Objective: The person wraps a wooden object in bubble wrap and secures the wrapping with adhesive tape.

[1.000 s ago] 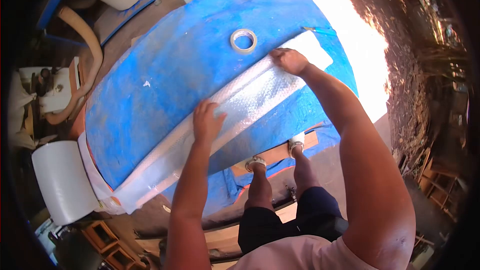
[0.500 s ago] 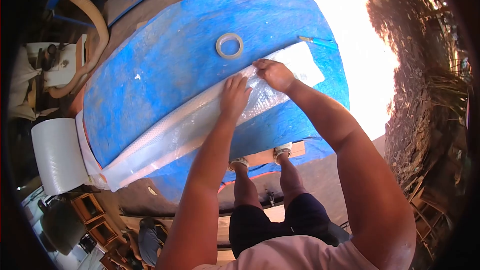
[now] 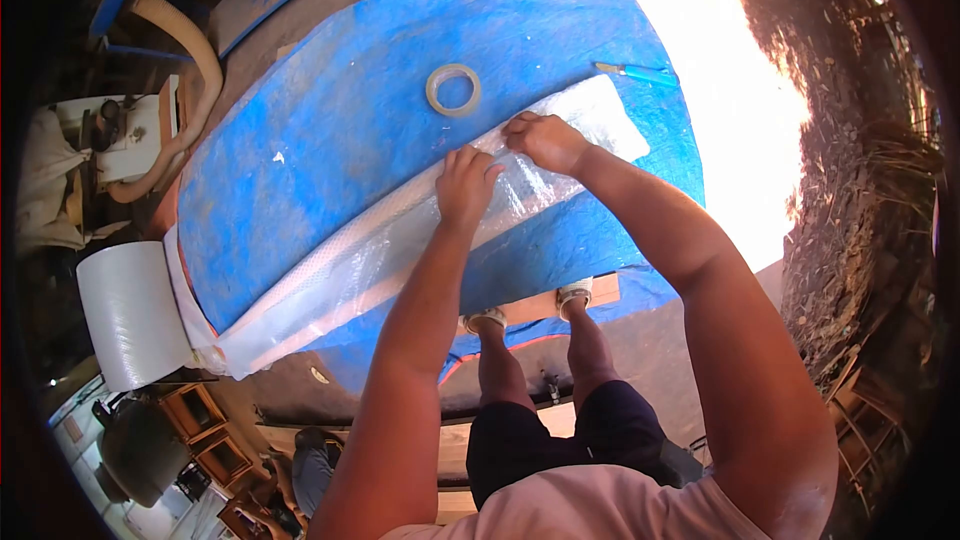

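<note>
A long bundle of clear bubble wrap [image 3: 365, 245] lies diagonally across a blue tarp [image 3: 340, 130], flat and shiny at its right end. My left hand [image 3: 466, 185] is curled over the bundle's far edge near the middle, its thumb held apart. Just to the right, my right hand [image 3: 546, 143] pinches the same edge with bent fingers. What lies inside the wrap cannot be made out. Beyond my hands, a roll of tape [image 3: 433, 90] rests on the tarp. A blue-handled cutter [image 3: 645, 74] lies past the bundle's right end.
At the left stands a large bubble wrap roll [image 3: 135, 315], its sheet running to the bundle. A thick hose [image 3: 208, 70] curves at the upper left. Behind me at lower left, another person [image 3: 312, 470] is partly visible. Bright sunlit ground lies to the right.
My left hand's fingers have bent more over the wrap's edge. My right hand has shifted slightly and its fingers are bunched tighter. The whole view has moved a little.
</note>
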Available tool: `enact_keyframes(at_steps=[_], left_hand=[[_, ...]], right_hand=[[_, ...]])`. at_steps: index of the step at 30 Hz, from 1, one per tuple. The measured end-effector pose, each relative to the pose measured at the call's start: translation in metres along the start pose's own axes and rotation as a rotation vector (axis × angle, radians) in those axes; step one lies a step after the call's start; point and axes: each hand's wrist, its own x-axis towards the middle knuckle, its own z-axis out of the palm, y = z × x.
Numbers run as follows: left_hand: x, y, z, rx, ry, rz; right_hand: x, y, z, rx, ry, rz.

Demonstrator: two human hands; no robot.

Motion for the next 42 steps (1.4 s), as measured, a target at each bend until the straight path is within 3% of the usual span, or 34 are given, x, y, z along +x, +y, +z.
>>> enact_keyframes(at_steps=[5, 20, 25, 30, 33, 35, 36, 38, 39, 41, 42], left_hand=[[0.005, -0.006, 0.004, 0.073, -0.024, -0.003], [0.0, -0.002, 0.011, 0.252, 0.087, 0.024], [0.0, -0.017, 0.02, 0.111, -0.013, 0.011], [0.002, -0.022, 0.021, 0.052, 0.083, 0.088], [0.002, -0.024, 0.024, -0.052, 0.079, 0.052], [0.001, -0.023, 0.023, -0.107, 0.066, 0.008], [0.002, -0.022, 0.023, -0.075, 0.059, 0.005], [0.002, -0.021, 0.023, -0.042, 0.05, 0.001], [0.002, -0.021, 0.023, -0.058, 0.075, 0.016], [0.003, -0.021, 0.022, -0.066, 0.103, 0.028], [0.002, -0.02, 0.02, -0.07, 0.064, 0.01]], right_hand=[[0.008, -0.003, -0.007, 0.044, -0.104, 0.113], [0.014, -0.008, 0.007, -0.106, -0.041, 0.125], [0.013, -0.012, 0.001, -0.102, -0.048, 0.111], [0.015, -0.008, -0.006, -0.081, -0.113, 0.073], [0.02, -0.007, -0.009, 0.055, -0.126, 0.107], [0.028, -0.013, -0.013, 0.09, -0.224, 0.3], [0.036, -0.017, -0.016, 0.09, -0.226, 0.29], [0.052, -0.025, -0.017, 0.069, -0.114, 0.47], [0.061, -0.025, -0.012, 0.069, -0.113, 0.466], [0.084, -0.018, 0.004, -0.074, 0.106, 0.323], [0.095, -0.014, 0.013, -0.078, 0.035, 0.315]])
